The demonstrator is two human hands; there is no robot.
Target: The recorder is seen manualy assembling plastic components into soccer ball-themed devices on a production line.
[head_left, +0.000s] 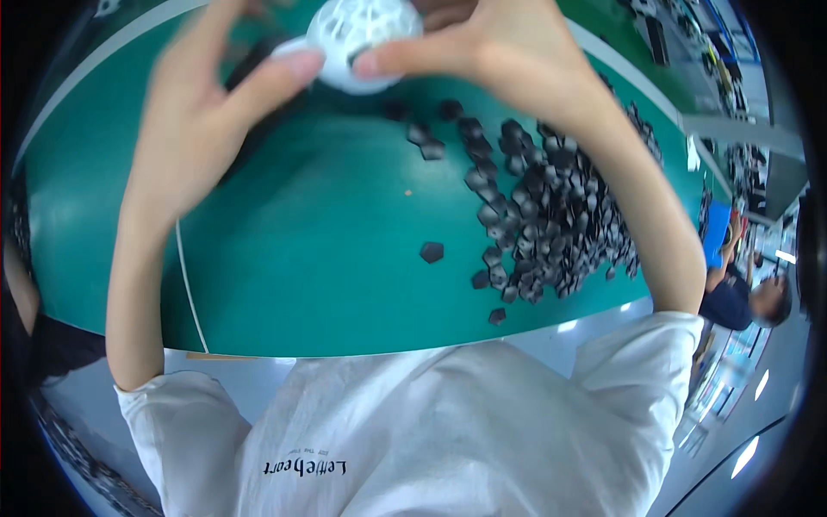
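Observation:
A white round ball (pixel 366 26) with a latticed face is held up over the far part of the green table. My right hand (pixel 491 43) grips it from the right, its thumb pressed on the near side beside a small dark spot. From the left, my left hand (pixel 202 112) is closed on it too, thumb tip against its white edge; the other fingers are blurred and partly cut off by the picture's top. Behind the left hand lies a dark shape that I cannot make out. Many black pentagonal pieces (pixel 551 215) are heaped under my right forearm.
A single black pentagonal piece (pixel 432 252) lies apart on the green table (pixel 327 258). A white cord (pixel 187 276) runs toward the near edge at left. Another person (pixel 741 297) is at the far right, near a blue panel (pixel 716 231).

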